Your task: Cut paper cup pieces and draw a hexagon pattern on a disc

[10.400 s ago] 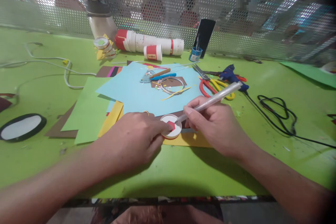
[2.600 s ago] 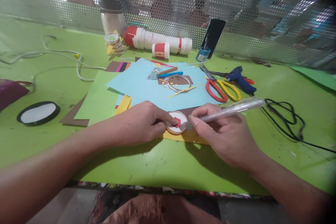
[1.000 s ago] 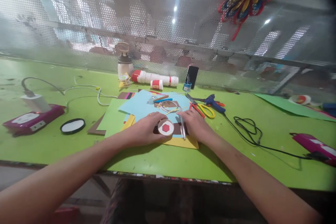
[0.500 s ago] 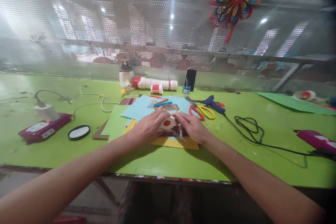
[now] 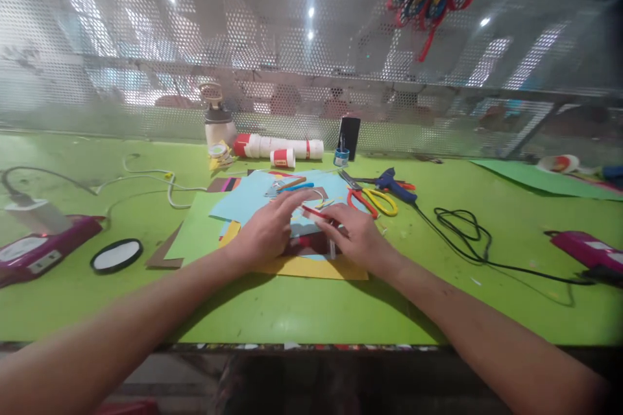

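Note:
My right hand [image 5: 357, 233] pinches a thin white piece with a red edge [image 5: 314, 213], seen nearly edge-on over the papers. My left hand [image 5: 267, 227] is just left of it, fingers stretched forward and apart from the piece. Under both hands lie a yellow sheet [image 5: 311, 268] and a dark red-brown piece [image 5: 306, 245], partly covered. Beyond them, a light blue sheet [image 5: 233, 204] carries a blue-handled tool [image 5: 298, 187]. Scissors with red and yellow handles [image 5: 382, 202] lie right of the papers.
A blue glue gun [image 5: 396, 187] trails a black cord [image 5: 462, 233] to the right. At left are a purple power strip [image 5: 73, 243] and a round black-rimmed disc [image 5: 117, 255]. A white tube [image 5: 282, 147], a paper cup [image 5: 283, 157] and a phone [image 5: 349, 136] stand behind.
The round white piece with a red centre, earlier facing me between both hands, has tipped edge-on into my right hand. My left fingers have come off it. The view has shifted slightly.

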